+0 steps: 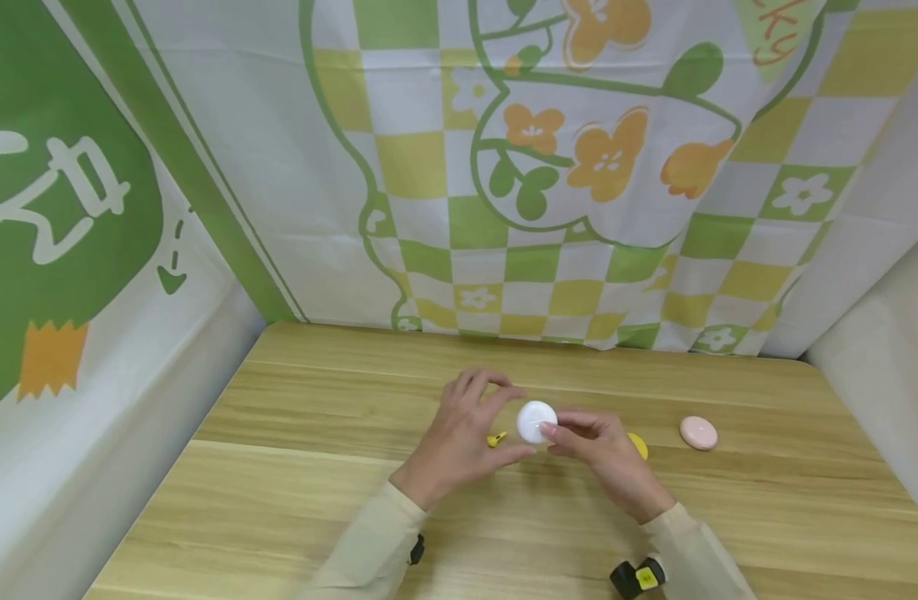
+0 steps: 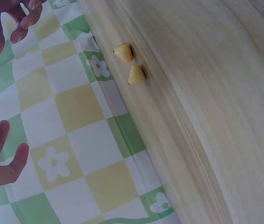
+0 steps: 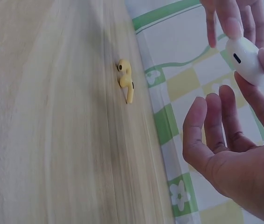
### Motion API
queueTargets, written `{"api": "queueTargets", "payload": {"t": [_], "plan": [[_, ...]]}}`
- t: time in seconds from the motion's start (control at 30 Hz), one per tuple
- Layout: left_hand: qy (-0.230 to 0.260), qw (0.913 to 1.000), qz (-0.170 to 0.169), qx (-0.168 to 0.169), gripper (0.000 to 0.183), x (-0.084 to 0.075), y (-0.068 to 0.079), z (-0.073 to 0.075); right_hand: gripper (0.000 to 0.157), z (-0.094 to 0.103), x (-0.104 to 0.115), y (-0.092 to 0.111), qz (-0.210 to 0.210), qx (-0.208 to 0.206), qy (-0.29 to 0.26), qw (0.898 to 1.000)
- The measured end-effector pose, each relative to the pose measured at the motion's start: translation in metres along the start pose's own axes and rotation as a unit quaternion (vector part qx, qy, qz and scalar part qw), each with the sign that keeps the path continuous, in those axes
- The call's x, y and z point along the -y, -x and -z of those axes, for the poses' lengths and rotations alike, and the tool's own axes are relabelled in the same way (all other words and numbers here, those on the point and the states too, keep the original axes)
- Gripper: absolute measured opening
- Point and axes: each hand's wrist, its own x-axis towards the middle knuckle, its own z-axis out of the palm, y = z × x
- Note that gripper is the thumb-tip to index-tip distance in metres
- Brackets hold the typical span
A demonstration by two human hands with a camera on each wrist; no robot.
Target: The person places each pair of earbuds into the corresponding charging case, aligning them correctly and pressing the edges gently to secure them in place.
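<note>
My right hand (image 1: 605,458) pinches a white round earbud case (image 1: 537,422) between thumb and fingers, above the table. In the right wrist view a dark slot shows on the edge of the white case (image 3: 244,60). My left hand (image 1: 462,421) is held on the other side of it, thumb and fingers spread around the case; in the right wrist view a left fingertip overlaps its rim. A pair of yellow earbuds (image 3: 126,80) lies on the table beyond the hands, partly hidden by the left hand in the head view, where a yellow earbud (image 1: 496,438) shows.
A yellow round piece (image 1: 639,445) lies behind my right hand, partly covered by it. Farther right on the wooden table (image 1: 316,500) is a pale pink round case (image 1: 699,432). A checkered, flowered cloth (image 1: 504,275) hangs along the table's far edge.
</note>
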Motion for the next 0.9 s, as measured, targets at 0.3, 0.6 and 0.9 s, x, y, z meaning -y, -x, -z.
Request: {"api": "queueTargets", "payload": {"t": [0.3, 0.6, 0.9], "plan": [[-0.003, 0.9989, -0.042, -0.02, 0.049, 0.0, -0.0025, 0.0, 0.032, -0.0019, 0.0045, 0.0006, -0.026, 0.019, -0.006, 0.999], [0.053, 0.9984, -0.021, 0.004, 0.044, -0.0003, -0.0003, 0.0029, 0.029, -0.0016, 0.0083, 0.0034, 0.028, 0.008, 0.09, 0.995], [0.073, 0.9969, -0.006, 0.028, 0.046, -0.0009, -0.0006, 0.0069, 0.039, 0.0036, 0.0091, 0.0059, 0.089, 0.038, 0.087, 0.991]]}}
